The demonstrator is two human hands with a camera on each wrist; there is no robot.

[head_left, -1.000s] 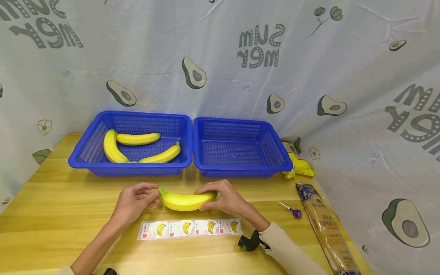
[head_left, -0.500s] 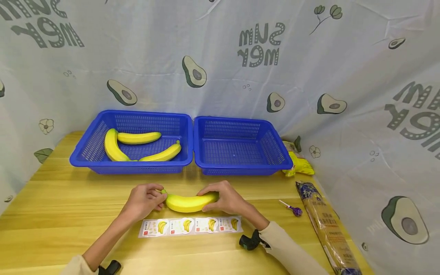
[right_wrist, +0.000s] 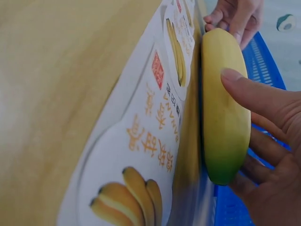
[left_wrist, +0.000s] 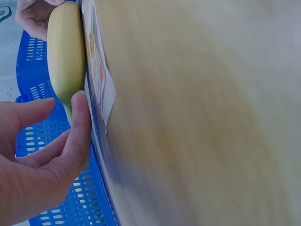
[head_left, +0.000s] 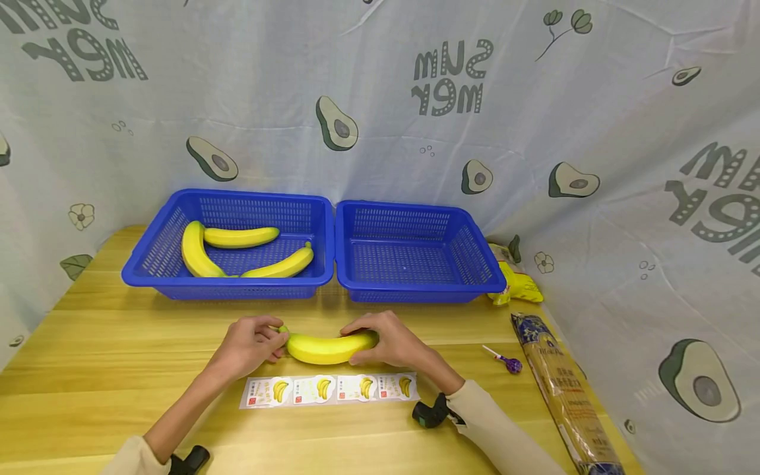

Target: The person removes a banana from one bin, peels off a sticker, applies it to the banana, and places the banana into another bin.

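Note:
A yellow banana lies crosswise in front of me, stem to the left. At its stem are the fingertips of my left hand, pinching that end; in the left wrist view, the stem shows between thumb and finger. My right hand grips the banana's other end, thumb on the near side and fingers behind, as the right wrist view shows. Just in front of the banana lies a strip of banana stickers, flat on the table, with several labels in a row.
Two blue baskets stand side by side at the back: the left basket holds three bananas, the right basket none. On the right are a lollipop, a long printed plastic package and a yellow packet. A patterned curtain hangs behind.
My left hand has shifted a little to the right, closer in around the stem, and the banana has slid slightly right. The right hand keeps its grip with barely any movement.

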